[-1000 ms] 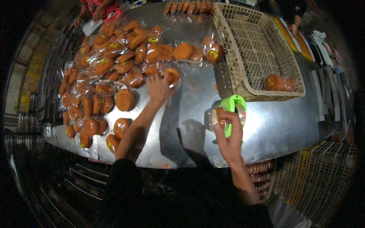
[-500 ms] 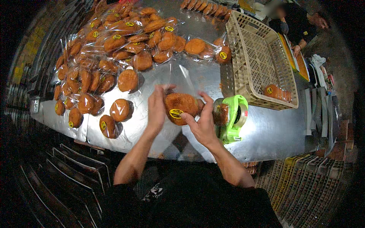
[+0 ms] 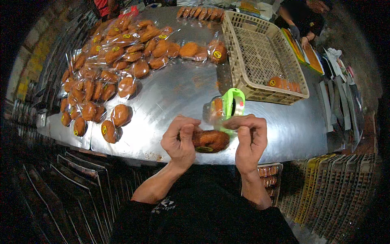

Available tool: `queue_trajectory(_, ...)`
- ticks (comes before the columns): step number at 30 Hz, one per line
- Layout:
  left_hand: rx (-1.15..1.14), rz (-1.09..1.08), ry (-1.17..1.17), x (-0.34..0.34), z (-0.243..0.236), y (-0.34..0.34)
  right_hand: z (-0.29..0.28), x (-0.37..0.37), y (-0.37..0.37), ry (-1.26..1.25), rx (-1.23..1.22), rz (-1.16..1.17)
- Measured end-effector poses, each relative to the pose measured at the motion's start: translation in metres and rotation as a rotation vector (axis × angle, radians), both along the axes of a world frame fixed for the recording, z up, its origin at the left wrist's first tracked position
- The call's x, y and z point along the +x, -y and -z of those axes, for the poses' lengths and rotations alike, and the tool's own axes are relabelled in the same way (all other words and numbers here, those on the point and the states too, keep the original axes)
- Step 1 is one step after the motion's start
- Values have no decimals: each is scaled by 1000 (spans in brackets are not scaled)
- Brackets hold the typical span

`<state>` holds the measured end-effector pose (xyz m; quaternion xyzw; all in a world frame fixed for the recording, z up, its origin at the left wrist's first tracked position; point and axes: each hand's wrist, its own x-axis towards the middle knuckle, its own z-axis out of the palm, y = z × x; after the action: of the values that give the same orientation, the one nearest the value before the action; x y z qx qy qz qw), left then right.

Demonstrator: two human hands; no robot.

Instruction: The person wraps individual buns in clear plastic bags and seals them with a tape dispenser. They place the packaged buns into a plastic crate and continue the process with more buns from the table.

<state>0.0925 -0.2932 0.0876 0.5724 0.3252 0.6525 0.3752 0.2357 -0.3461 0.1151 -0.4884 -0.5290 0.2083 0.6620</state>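
Observation:
Between my hands, near the table's front edge, is a round brown bun (image 3: 213,140) in a clear plastic bag with a yellow oval sticker. My left hand (image 3: 180,140) is closed, thumb against bent fingers, on the bag's left side. At the right, my right hand (image 3: 250,140) pinches the bag's gathered film between thumb and fingers. Just beyond stands a bright green tape dispenser (image 3: 233,97), partly hidden by my right hand and the bag. Another bagged bun (image 3: 216,108) touches the dispenser's left side.
Bagged buns (image 3: 122,44) are heaped on the metal table (image 3: 170,95) at the far left. A beige plastic crate (image 3: 270,94) at the right holds several buns in its near corner. Another person's hand (image 3: 304,42) works beyond it. Stacked crates (image 3: 325,191) stand below, right.
Both hands have come nearer to me, and the bagged bun has tipped. My fingers have gone from lying around the bun to pinching the bag's film. The view has shifted slightly.

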Motion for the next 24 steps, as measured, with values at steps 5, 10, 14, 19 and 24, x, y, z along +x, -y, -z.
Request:
queue_trajectory(5,-462,173,-200,9,-20,7,-4,2,7,-108,61,-93)
queue_trajectory(10,246,-145,-112,28,-19,23,-4,-1,7,-315,71,-171)
queue_trajectory(14,-158,126,-232,18,-24,38,-6,5,5,-1,154,-62)
queue_trajectory(19,-567,250,157,7,-32,31,1,-16,5,452,253,173)
queue_trajectory(24,-43,102,-39,-17,-26,27,7,-43,2,489,68,-7)
